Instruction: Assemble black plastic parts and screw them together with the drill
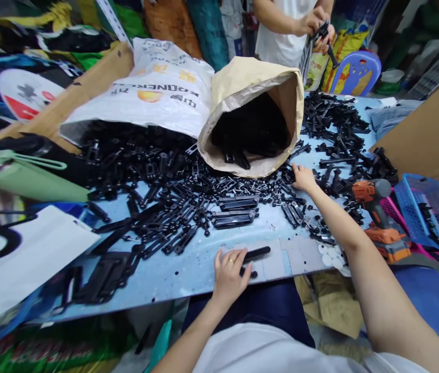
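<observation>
My left hand (230, 274) is at the table's front edge, its fingers closed on a long black plastic part (258, 253). A short black piece (252, 273) shows beside the thumb. My right hand (303, 177) reaches forward to the heap of small black parts and screws (268, 189), just below the mouth of a brown paper sack (256, 72). Its index finger is stretched out and nothing shows in its grasp. Between the hands lie a row of assembled black arms (235, 218) and a smaller group of black arms (293, 213).
A white woven sack (165, 77) spills black parts onto the blue table (199, 264). An orange cordless drill (378, 217) stands at the right, near a blue basket (433, 212). White discs (331, 256) lie by the front edge. Across the table, another person's hands (316, 28) hold black parts.
</observation>
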Tool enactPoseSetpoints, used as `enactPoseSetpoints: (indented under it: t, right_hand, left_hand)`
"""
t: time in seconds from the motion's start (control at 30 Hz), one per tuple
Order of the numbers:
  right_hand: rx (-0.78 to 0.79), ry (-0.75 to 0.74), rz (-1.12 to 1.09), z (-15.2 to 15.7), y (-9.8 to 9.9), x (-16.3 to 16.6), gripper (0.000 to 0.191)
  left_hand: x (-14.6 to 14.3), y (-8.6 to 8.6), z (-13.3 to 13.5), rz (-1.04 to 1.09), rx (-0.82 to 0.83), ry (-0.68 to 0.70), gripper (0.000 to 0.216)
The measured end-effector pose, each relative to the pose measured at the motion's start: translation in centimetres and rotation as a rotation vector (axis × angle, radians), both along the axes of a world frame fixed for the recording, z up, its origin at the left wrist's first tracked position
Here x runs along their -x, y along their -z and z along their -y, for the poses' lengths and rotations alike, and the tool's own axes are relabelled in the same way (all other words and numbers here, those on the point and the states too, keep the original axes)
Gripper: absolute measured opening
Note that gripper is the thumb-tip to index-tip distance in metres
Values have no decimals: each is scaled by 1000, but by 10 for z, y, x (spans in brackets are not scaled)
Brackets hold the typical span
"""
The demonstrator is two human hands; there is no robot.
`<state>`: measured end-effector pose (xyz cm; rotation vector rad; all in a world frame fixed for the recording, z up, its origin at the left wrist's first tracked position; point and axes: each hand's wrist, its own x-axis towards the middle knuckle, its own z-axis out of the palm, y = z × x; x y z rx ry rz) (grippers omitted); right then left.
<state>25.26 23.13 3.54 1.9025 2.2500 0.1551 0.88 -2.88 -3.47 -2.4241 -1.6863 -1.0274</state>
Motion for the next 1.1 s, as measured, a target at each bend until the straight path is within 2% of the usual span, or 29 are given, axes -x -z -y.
enactPoseSetpoints:
  t: [0.07,0.17,0.23,0.3,0.37,0.43,0.5,0.57,0.6,0.67,0.73,0.8,0.87,0.9,0.93,1.0,1.03,1.1]
  right_hand:
    - [-71,-66,-5,21,-4,3,67]
    - [-206,-84,-174,52,-21,-2,36]
    - [-305,-62,-455,77,-35,-4,27]
    - [-346,-26,-836,106,-44,3,32]
    - [-201,35,-1226,134,-46,20,37]
    - [62,126,-1546,157,-40,42,43]
    - [255,203,-1778,172,-31,62,48]
    - [324,250,-1933,180,-21,75,51]
    - [349,262,-1973,182,-17,77,51]
    - [416,257,-1953,186,-10,77,49]
    - [366,220,-1793,191,-6,72,45]
    - [109,101,-1518,198,-5,66,39]
    - [-171,-138,-1166,202,-5,61,33]
    - [-243,-285,-991,203,-6,59,30]
    - [-254,-435,-835,203,-7,58,28]
    - [-160,-670,-608,200,-7,55,24]
    - [-95,-735,-537,198,-7,53,25]
    - [37,-765,-464,194,-5,45,28]
  left_hand:
    - [4,-3,-6,-28,85,76,23]
    - [15,-6,-12,-31,216,172,23]
    - [22,-9,-12,46,285,168,21]
    - [24,-15,-13,223,329,129,24]
    - [18,-26,-15,495,387,100,35]
    - [7,-40,-19,798,526,126,46]
    - [-5,-54,-21,1046,737,176,52]
    - [-12,-65,-22,1210,890,173,52]
    - [-13,-68,-22,1267,913,142,50]
    - [-12,-71,-21,1338,865,47,44]
    - [-7,-71,-19,1365,811,-26,39]
    - [-3,-70,-19,1379,844,-65,36]
    - [0,-69,-20,1384,954,-70,35]
    - [0,-69,-21,1370,1025,-52,34]
    - [0,-68,-22,1336,1094,-19,34]
    - [0,-66,-25,1206,1147,48,37]
    - [1,-64,-26,1112,1096,58,38]
    - [3,-57,-31,866,856,47,36]
